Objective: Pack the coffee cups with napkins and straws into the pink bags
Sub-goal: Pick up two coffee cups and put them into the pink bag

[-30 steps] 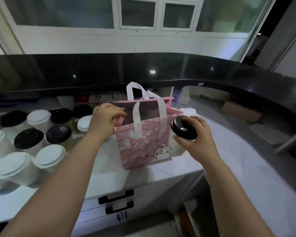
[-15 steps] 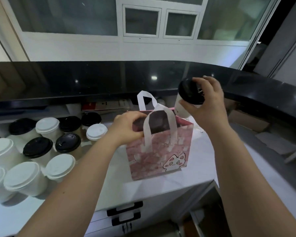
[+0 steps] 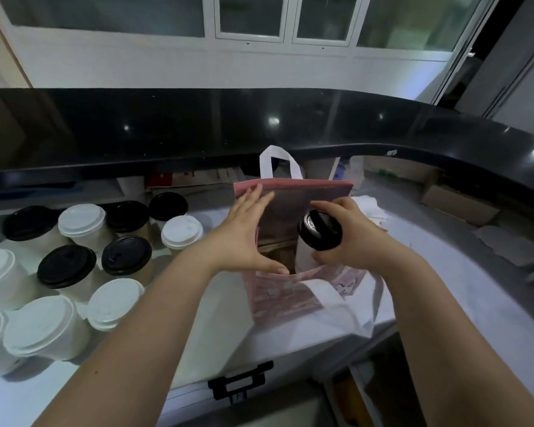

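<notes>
1. We are on the loading step. A cup (image 3: 303,255) with a black lid (image 3: 320,231) is going into the pink bag (image 3: 278,300). It sits in the right half of the bag's mouth, body partly below the rim and lid above it. We cannot tell whether its base has reached the bag's bottom.
2. The right hand (image 3: 353,238) reaches in over the bag's right edge. Its grip is clamped on the cup, fingers (image 3: 336,204) and thumb curled round the top just under the lid.
3. The left hand (image 3: 244,238) is at the bag's left side. Its grip is apart: straight, spread fingers (image 3: 253,201) lie against the left wall and the thumb runs along the near rim, stretching the mouth open.
4. As we judge it, the next move is a straight, upright lowering until the cup stands on the bag's bottom, and only then a release. The bag looks soft and its near handle (image 3: 330,295) flops over its front, so the left hand should hold the mouth wide meanwhile.
5. More cups (image 3: 74,266) stand on the bench (image 3: 228,315) left of the bag, so we judge the task early. A white heap (image 3: 369,208), perhaps napkins, lies behind the bag's right corner. We can make out no straws.
</notes>
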Demonstrator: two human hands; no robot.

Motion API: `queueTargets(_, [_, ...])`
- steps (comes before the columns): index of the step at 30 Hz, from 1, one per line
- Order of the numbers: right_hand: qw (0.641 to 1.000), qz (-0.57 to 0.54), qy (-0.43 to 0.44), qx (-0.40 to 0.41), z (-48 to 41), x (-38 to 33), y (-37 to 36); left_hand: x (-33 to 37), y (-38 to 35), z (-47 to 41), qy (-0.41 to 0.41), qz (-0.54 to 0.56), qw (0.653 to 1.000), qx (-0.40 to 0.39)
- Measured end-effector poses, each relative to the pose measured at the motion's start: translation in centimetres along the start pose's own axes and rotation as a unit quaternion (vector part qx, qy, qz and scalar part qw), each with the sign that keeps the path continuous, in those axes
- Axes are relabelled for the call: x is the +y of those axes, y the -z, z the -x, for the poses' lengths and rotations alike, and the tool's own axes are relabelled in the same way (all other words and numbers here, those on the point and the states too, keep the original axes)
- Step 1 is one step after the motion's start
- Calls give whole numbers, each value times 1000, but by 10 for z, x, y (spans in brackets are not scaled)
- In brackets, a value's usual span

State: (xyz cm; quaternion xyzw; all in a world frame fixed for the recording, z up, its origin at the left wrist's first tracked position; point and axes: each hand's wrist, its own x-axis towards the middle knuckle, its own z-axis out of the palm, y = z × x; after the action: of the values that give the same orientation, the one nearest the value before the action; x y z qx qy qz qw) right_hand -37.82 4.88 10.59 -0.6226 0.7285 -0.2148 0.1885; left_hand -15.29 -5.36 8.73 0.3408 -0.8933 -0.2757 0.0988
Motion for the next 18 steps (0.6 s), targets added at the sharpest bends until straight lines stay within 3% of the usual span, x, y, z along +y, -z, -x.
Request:
queueTargets(4, [987,131,-55,-71,-13,5,-1,1,-2,5,-20,-5,1000,-22])
queueTargets(8, [946,287,-96,-115,-31,-3,-8,9,-9,7,-57,-23,998,-34])
queueTargets(13, [960,243,-43,-135,-55,-17,-24,7,-8,8,-64,-19,997,-36])
queueTargets(18, [950,265,43,-156,-69,-25,-36,2,0,9,-41,-20,999,-25])
